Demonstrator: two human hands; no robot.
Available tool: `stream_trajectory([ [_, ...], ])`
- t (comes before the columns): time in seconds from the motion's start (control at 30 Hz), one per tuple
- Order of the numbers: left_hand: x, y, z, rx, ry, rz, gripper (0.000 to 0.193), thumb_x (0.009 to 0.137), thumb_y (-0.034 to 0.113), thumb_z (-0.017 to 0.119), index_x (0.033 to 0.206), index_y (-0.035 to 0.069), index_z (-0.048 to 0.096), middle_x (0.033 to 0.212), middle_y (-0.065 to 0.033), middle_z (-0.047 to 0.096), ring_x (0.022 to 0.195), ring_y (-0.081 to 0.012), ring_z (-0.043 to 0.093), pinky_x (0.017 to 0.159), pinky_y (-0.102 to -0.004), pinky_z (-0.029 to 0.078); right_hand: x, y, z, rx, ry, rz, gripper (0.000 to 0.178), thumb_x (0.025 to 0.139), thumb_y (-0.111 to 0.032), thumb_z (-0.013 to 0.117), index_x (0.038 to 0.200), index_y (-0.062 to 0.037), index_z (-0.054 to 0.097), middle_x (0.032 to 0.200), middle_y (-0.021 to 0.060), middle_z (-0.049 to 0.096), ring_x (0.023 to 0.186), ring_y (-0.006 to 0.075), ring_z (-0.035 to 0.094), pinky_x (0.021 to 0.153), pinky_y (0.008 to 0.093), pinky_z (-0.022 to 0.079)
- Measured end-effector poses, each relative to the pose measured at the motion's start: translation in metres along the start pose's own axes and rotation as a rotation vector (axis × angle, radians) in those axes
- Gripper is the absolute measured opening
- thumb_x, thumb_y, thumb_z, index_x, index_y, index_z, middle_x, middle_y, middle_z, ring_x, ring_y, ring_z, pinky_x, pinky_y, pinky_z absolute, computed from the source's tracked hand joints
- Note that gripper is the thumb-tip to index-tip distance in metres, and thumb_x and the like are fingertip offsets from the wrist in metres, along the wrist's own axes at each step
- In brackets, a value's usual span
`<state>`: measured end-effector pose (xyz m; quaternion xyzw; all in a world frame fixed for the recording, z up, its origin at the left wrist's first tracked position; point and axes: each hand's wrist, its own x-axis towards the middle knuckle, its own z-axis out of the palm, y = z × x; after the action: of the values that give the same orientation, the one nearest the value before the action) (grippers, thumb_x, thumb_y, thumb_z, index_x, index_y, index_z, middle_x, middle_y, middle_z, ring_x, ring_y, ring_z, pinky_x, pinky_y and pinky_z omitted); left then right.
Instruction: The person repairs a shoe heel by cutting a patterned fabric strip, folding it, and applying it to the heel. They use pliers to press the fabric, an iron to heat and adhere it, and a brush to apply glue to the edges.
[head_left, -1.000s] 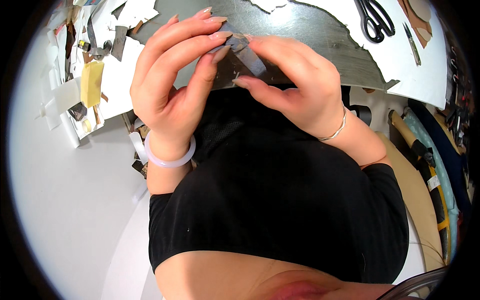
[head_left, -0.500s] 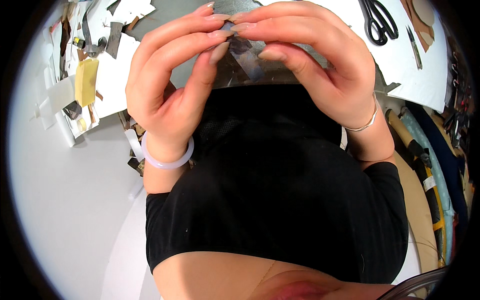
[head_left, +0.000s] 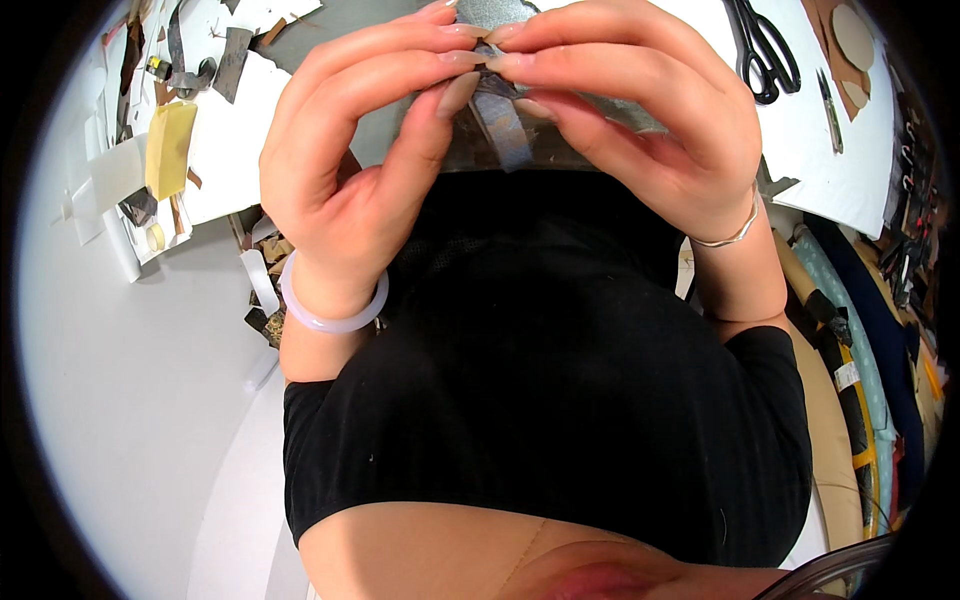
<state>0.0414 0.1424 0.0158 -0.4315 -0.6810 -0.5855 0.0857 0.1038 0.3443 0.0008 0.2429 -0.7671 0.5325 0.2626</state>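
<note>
Near the top middle, both hands meet fingertip to fingertip over a narrow grey-blue strip with a mottled pattern (head_left: 505,130), perhaps leather or fabric. Its lower end hangs between my palms. With thumb and fingers, my left hand (head_left: 350,165) pinches the strip's upper part. My right hand (head_left: 660,110) presses its fingertips against the same spot, its thumb just below. The fingers cover most of the strip's top end. A pale bangle (head_left: 335,322) circles my left wrist and a thin metal bracelet (head_left: 735,235) my right.
Black-handled scissors (head_left: 765,60) and a slim metal tool (head_left: 830,110) lie on the white table at right, beside brown pieces (head_left: 850,40). On the left are a yellow block (head_left: 170,150), a small tape roll (head_left: 155,237) and dark scraps (head_left: 233,65). Material rolls (head_left: 850,375) stand at lower right.
Both hands have shifted slightly right, fingertips still together. More of the strip now shows below the fingers, and its tail hangs a little lower.
</note>
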Motion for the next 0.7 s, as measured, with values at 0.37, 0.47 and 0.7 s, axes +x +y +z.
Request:
stream_trajectory([
  [0.37, 0.000, 0.000, 0.001, -0.005, 0.030, -0.018, 0.011, 0.093, -0.011, 0.057, 0.102, -0.008, 0.063, 0.108, -0.0237, 0.067, 0.106, -0.0353, 0.067, 0.101, -0.0513, 0.052, 0.003, 0.011, 0.003, -0.180, 0.041, -0.177, 0.035, 0.076, -0.001, 0.078, 0.109, -0.0067, 0.072, 0.108, 0.0102, 0.069, 0.087, 0.0248, 0.069, 0.073, 0.0316, 0.054],
  [0.47, 0.000, -0.002, 0.001, -0.029, 0.039, -0.017, 0.011, 0.094, -0.010, 0.057, 0.103, -0.008, 0.063, 0.108, -0.0240, 0.067, 0.106, -0.0351, 0.067, 0.102, -0.0516, 0.052, 0.006, 0.011, 0.004, -0.185, 0.048, -0.184, 0.033, 0.075, -0.001, 0.078, 0.107, -0.0064, 0.072, 0.106, 0.0102, 0.070, 0.085, 0.0249, 0.068, 0.072, 0.0316, 0.054],
  [0.7, -0.001, -0.002, 0.001, -0.069, 0.048, -0.041, 0.011, 0.095, -0.009, 0.056, 0.105, -0.007, 0.061, 0.109, -0.0253, 0.067, 0.109, -0.0358, 0.066, 0.103, -0.0516, 0.051, 0.012, 0.008, 0.008, -0.139, 0.082, -0.114, 0.031, 0.074, 0.001, 0.079, 0.103, -0.0064, 0.071, 0.100, 0.0098, 0.069, 0.082, 0.0247, 0.068, 0.070, 0.0304, 0.054],
])
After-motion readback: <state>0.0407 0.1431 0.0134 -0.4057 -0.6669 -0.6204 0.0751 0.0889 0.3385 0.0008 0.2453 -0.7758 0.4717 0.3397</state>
